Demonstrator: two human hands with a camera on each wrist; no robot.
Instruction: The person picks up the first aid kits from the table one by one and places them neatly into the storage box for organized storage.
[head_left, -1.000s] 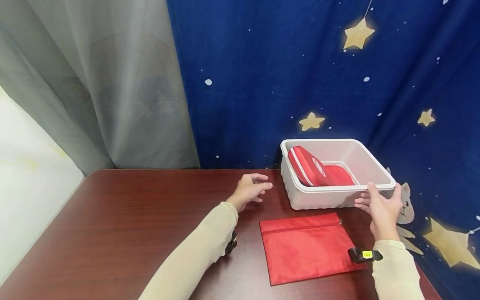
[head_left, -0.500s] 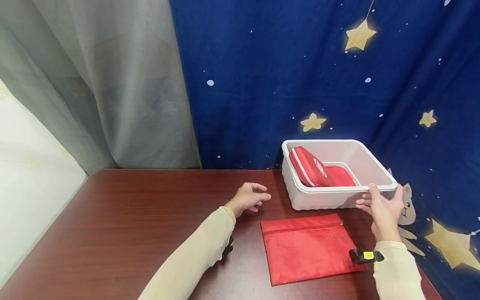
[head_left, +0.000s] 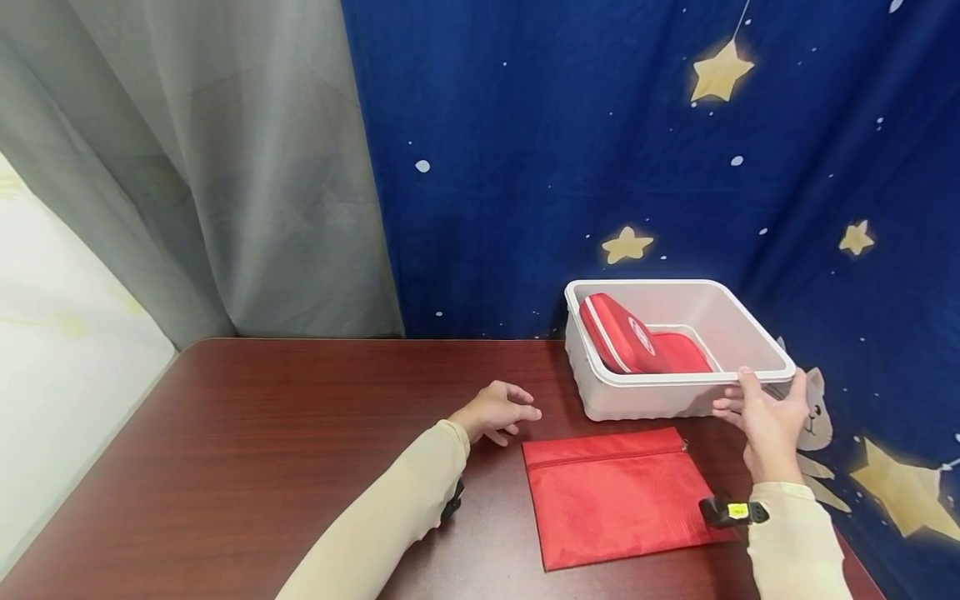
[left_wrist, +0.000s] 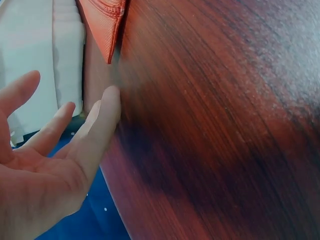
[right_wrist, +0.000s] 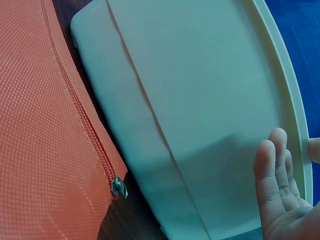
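A white plastic bin (head_left: 637,402) stands at the back right of the table. My right hand (head_left: 768,429) is at its front right corner. One digit lies over the rim there, while straight fingers (right_wrist: 270,172) reach along the outer front wall below it. Inside the bin leans a red case (head_left: 613,332) with white trim and an oval white emblem, over a second red piece with a pale edge. My left hand (head_left: 491,412) hovers left of the bin, fingers loosely bent and holding nothing. A flat red zip pouch (head_left: 615,500) lies in front of the bin.
The dark red wooden table (head_left: 262,450) runs off to the left. Behind it hang a grey curtain (head_left: 262,167) and a blue curtain (head_left: 487,167) with stars. The bin's back side stands close to the blue one.
My left hand has come down toward the near side, away from the bin and nearer the pouch's upper left corner. The right hand, bin and pouch keep their places.
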